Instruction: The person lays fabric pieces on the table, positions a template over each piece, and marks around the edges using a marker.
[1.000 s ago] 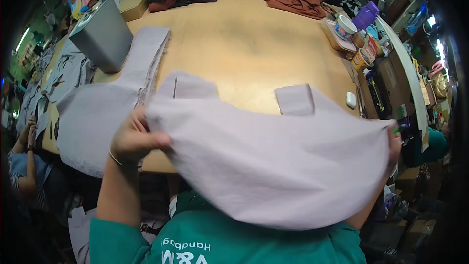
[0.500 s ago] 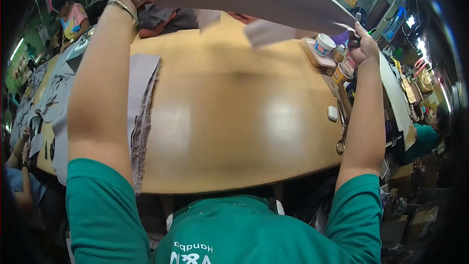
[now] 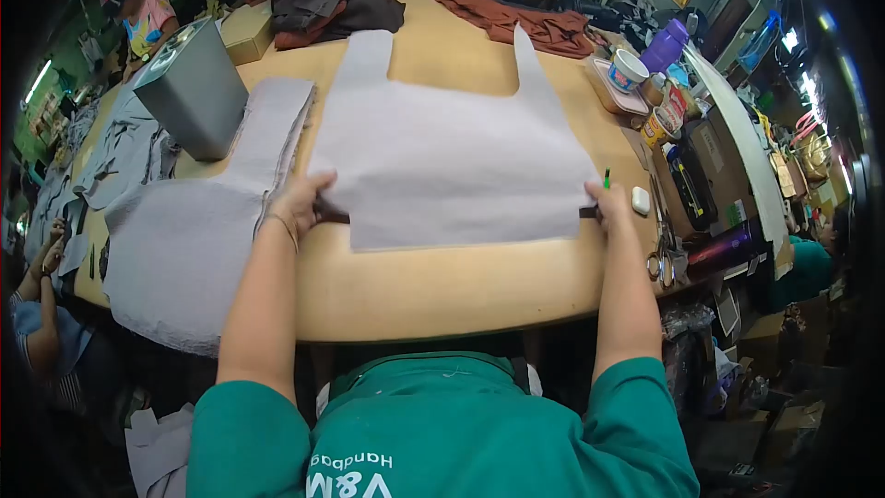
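A light grey-lilac fabric piece (image 3: 452,157) with two upright straps lies spread over the tabletop (image 3: 442,300) in front of me. My left hand (image 3: 304,203) grips its left side, fingers wrapped round the edge. At the opposite side my right hand (image 3: 607,203) is closed on the fabric, with something small and green (image 3: 607,178) showing beside the fingers. Left of my left hand rests a stack of similar cut fabric (image 3: 184,231) with frayed edges.
A grey metal block (image 3: 198,92) stands on the left stack. Brown and dark cloth (image 3: 341,5) lies at the far edge. Right side: scissors (image 3: 662,263), white case (image 3: 641,200), tub (image 3: 629,69), purple bottle (image 3: 666,44). A co-worker's hands (image 3: 55,244) show at far left.
The fabric was raised high toward the far side; it has come down flat onto the table, straps pointing away. Both my hands have lowered and drawn nearer to me, still holding it.
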`<act>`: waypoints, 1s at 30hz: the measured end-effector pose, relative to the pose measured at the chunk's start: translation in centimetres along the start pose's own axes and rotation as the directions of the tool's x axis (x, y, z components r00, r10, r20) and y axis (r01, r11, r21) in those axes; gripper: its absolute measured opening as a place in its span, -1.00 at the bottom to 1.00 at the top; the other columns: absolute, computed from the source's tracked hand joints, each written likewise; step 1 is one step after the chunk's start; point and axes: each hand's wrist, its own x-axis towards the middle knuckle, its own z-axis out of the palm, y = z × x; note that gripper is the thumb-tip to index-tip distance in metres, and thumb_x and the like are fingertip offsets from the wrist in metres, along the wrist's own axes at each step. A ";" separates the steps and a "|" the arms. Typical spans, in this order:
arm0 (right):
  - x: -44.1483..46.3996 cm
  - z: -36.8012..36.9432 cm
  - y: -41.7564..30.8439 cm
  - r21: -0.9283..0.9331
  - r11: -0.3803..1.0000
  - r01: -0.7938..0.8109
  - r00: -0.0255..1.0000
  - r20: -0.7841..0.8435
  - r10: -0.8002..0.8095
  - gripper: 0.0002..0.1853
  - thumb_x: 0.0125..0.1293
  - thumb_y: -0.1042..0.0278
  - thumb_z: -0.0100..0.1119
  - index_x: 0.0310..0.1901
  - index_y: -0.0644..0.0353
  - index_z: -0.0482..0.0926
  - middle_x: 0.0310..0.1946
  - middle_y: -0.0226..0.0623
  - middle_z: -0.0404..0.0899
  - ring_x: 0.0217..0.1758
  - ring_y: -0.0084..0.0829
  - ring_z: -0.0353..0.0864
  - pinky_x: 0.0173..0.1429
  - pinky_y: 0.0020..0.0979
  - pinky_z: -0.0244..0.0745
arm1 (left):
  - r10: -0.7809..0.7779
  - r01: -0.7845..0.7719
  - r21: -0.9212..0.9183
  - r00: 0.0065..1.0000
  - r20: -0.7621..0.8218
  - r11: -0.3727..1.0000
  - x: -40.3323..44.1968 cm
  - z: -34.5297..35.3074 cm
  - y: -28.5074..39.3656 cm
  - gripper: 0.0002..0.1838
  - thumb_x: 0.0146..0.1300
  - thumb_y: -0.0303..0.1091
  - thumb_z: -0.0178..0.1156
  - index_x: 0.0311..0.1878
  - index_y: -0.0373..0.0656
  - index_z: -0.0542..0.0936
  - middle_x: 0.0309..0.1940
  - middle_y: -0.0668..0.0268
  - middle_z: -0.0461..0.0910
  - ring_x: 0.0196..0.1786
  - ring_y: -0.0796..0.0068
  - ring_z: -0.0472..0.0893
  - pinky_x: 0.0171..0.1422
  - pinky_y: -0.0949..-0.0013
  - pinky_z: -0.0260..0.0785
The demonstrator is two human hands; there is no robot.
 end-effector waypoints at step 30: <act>-8.5 0.3 2.4 -0.535 0.771 0.346 0.837 -0.195 -0.511 -0.70 -0.06 0.41 0.01 -0.21 0.27 0.35 -0.37 0.00 0.46 -0.27 -0.01 0.44 -0.18 -0.22 0.33 | 0.754 -0.374 0.887 0.655 0.044 0.272 -6.0 -0.1 -5.4 -0.64 -0.10 -0.37 0.09 -0.13 -0.16 0.43 -0.61 0.31 0.36 -0.53 0.37 0.38 -0.36 0.36 0.27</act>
